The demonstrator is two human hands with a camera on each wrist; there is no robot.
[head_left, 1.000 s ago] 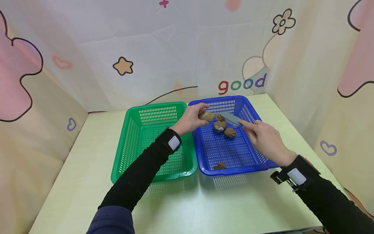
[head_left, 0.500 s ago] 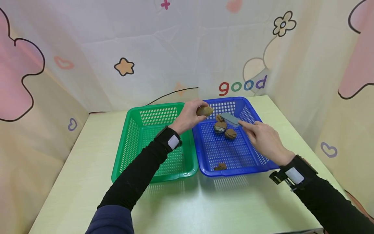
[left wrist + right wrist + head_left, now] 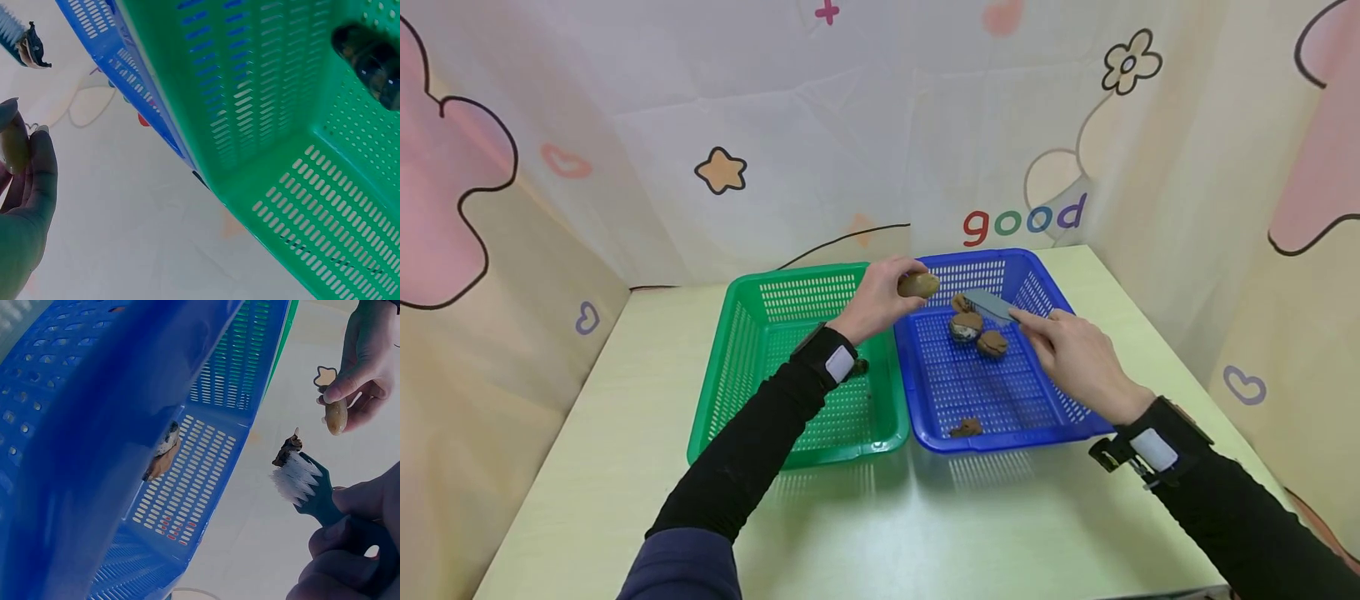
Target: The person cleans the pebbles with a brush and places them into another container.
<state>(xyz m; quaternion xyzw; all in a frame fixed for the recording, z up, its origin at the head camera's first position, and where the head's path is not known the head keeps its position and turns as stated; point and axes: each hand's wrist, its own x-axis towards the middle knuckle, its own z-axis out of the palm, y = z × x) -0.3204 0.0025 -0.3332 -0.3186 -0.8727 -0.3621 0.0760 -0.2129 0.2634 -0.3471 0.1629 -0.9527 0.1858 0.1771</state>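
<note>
My left hand (image 3: 880,300) pinches a yellowish-brown oval piece (image 3: 919,285) above the rims where the two baskets meet; the right wrist view shows that piece (image 3: 336,417) between thumb and fingers. My right hand (image 3: 1082,362) grips a grey-green brush (image 3: 988,305) over the blue basket (image 3: 1000,436), index finger extended along it. White bristles (image 3: 297,478) show in the right wrist view, with a dark brown lump (image 3: 288,450) at their tip. Under the brush, a brown-topped clump (image 3: 966,327) and a brown round clump (image 3: 992,343) sit in the blue basket.
A green basket (image 3: 891,446) stands left of the blue one, side by side on the pale table (image 3: 880,533). Dark shiny objects (image 3: 374,62) lie inside it. A small brown scrap (image 3: 966,427) lies near the blue basket's front wall. A patterned curtain (image 3: 820,133) surrounds the table.
My left hand has lifted the oval piece up and away from the brush, then shifted slightly left. The right hand and brush have barely moved.
</note>
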